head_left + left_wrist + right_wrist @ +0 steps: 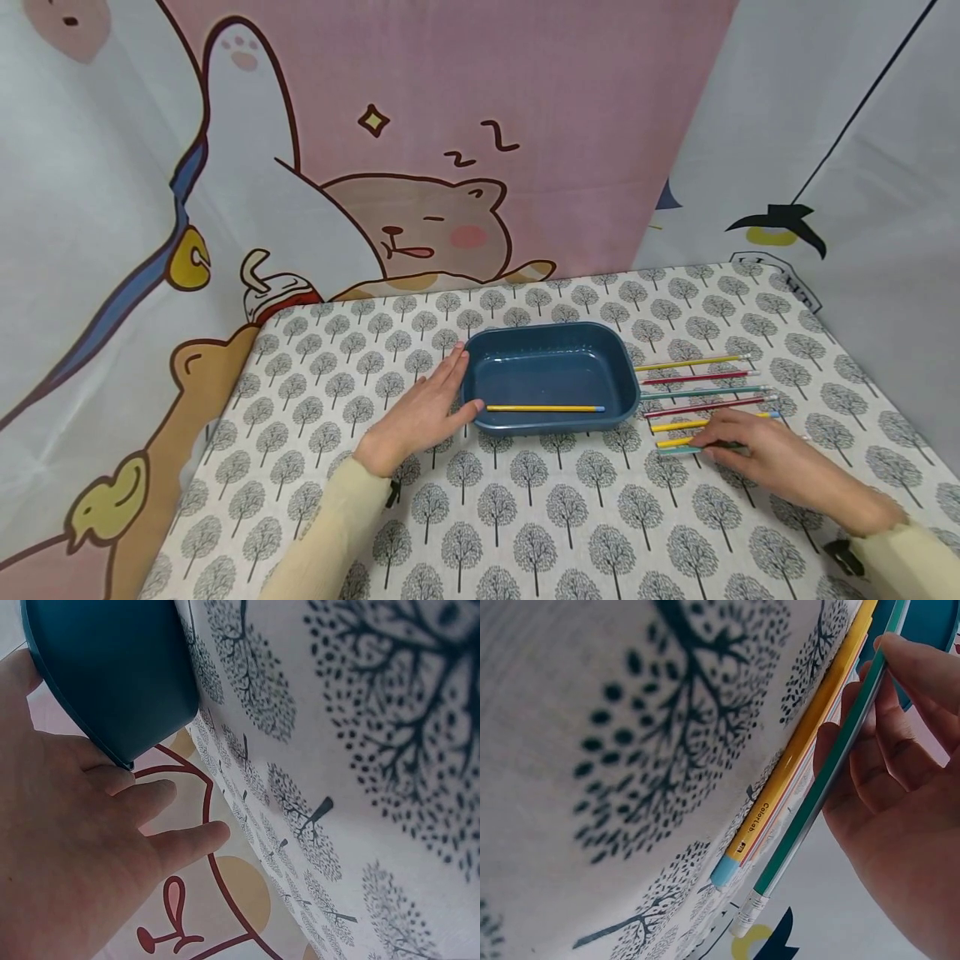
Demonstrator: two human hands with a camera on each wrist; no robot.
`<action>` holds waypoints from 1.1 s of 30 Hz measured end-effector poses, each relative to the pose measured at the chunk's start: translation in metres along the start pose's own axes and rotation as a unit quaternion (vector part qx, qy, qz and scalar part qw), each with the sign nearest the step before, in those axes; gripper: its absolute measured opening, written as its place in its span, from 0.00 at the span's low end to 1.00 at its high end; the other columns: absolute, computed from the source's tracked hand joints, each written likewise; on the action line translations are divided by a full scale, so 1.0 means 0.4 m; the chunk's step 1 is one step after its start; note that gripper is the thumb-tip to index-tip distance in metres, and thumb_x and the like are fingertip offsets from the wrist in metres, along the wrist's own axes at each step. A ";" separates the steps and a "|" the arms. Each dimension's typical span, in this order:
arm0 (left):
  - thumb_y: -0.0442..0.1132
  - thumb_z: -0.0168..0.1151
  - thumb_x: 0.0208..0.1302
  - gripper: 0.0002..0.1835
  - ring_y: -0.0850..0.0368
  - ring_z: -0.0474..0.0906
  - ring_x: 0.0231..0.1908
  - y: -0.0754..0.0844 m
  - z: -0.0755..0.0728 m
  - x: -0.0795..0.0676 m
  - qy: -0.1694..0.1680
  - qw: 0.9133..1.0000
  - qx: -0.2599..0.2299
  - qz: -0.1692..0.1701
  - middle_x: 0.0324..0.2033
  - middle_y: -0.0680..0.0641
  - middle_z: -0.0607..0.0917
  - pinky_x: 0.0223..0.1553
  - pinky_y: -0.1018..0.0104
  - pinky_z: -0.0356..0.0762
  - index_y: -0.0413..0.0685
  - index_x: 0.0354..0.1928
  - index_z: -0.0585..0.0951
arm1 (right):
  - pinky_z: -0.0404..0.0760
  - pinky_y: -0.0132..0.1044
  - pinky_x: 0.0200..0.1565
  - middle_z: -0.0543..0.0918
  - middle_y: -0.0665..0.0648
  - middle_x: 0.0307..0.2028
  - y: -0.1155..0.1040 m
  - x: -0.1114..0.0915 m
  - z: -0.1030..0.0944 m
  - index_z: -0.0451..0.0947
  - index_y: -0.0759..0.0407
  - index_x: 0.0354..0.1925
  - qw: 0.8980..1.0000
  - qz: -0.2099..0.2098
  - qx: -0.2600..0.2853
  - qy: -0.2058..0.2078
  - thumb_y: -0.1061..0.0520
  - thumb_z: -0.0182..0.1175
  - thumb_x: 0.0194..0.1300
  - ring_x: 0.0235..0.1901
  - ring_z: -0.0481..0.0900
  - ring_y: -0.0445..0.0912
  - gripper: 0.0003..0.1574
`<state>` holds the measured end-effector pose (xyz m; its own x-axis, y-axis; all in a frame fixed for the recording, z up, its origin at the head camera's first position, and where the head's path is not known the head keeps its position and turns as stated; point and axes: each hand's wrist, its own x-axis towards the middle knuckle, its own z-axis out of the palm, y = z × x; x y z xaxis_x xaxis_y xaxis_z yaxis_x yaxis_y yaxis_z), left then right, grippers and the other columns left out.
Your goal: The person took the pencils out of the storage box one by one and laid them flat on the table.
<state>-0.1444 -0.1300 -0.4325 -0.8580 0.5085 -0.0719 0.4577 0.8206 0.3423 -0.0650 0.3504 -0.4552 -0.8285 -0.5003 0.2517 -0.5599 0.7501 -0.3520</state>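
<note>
My left hand [429, 410] lies along the left end of a blue rectangular tray [551, 423], thumb and fingertips at its rim. In the left wrist view, fingers of that hand [82, 832] extend past the tray's [112, 667] outer wall. A yellow pencil [543, 408] with a blue end lies inside the tray along the near side. My right hand [757, 450] pinches a green pencil [829, 776] with a white eraser, between thumb and fingertips. Just beyond it lies a yellow pencil [776, 776] with a blue end.
Right of the tray, several pencils lie roughly parallel, among them a yellow one [690, 363], a red one [701, 377] and another green one [705, 392]. A tree-print cloth [461, 546] covers the table. Cartoon-printed fabric [585, 150] stands behind and at both sides.
</note>
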 end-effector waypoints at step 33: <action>0.63 0.48 0.79 0.46 0.48 0.44 0.81 -0.002 0.002 0.000 0.000 1.000 -0.001 0.004 0.82 0.52 0.35 0.72 0.37 0.60 0.44 0.83 0.44 | 0.80 0.32 0.32 0.81 0.37 0.39 0.015 -0.009 0.010 0.89 0.43 0.41 0.999 0.003 0.035 -0.026 0.66 0.77 0.55 0.37 0.77 0.29 0.20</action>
<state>-0.1447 -0.1305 -0.4336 -0.8542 0.5154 -0.0685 0.4645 0.8157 0.3447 -0.0655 0.3550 -0.4619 -0.8302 -0.5190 0.2033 -0.5531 0.7219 -0.4159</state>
